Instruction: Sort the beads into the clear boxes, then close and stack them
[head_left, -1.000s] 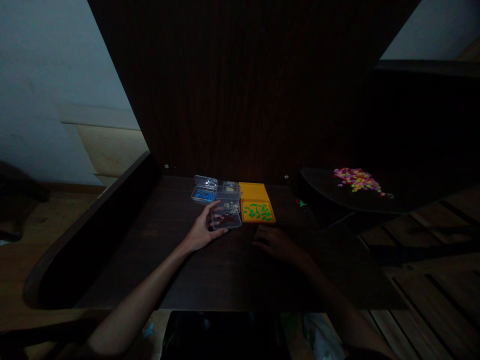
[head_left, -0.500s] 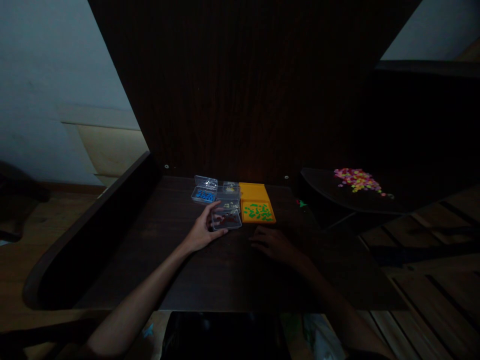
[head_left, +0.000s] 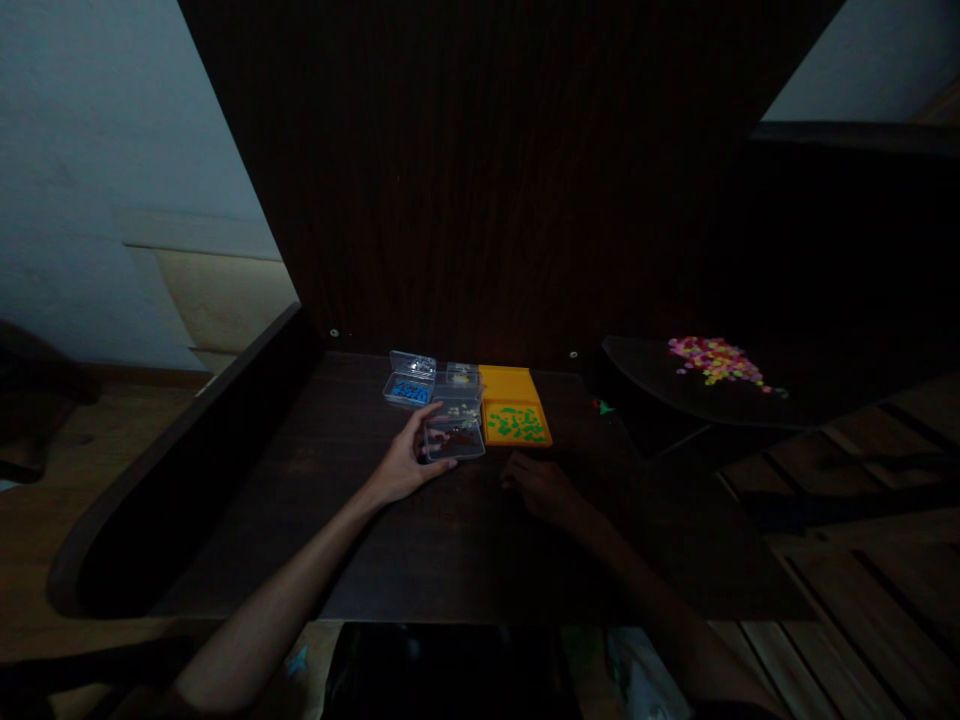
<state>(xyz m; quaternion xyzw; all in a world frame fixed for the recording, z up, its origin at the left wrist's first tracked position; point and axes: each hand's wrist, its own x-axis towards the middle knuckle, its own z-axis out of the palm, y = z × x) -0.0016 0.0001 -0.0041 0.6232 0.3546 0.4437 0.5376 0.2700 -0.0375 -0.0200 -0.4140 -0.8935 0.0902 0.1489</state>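
Note:
My left hand (head_left: 405,458) grips the left side of a small clear plastic box (head_left: 454,440) with dark reddish bits inside, thumb and fingers around its edge. My right hand (head_left: 541,487) rests on the dark wooden desk (head_left: 450,530) just right of that box, in shadow; its fingers look loosely curled and nothing shows in them. Behind the held box stand another clear box (head_left: 458,405) with pale bits and a clear box with blue pieces (head_left: 409,388). An orange tray with green pieces (head_left: 515,420) lies beside them.
A dark tall panel rises behind the desk. A raised curved edge (head_left: 187,440) borders the desk's left side. At the right, a dark round surface (head_left: 675,385) carries a heap of pink and yellow beads (head_left: 714,360). One small green piece (head_left: 602,406) lies near it.
My right hand has slid a little to the left, closer to the clear box. My left hand and the boxes have stayed in place.

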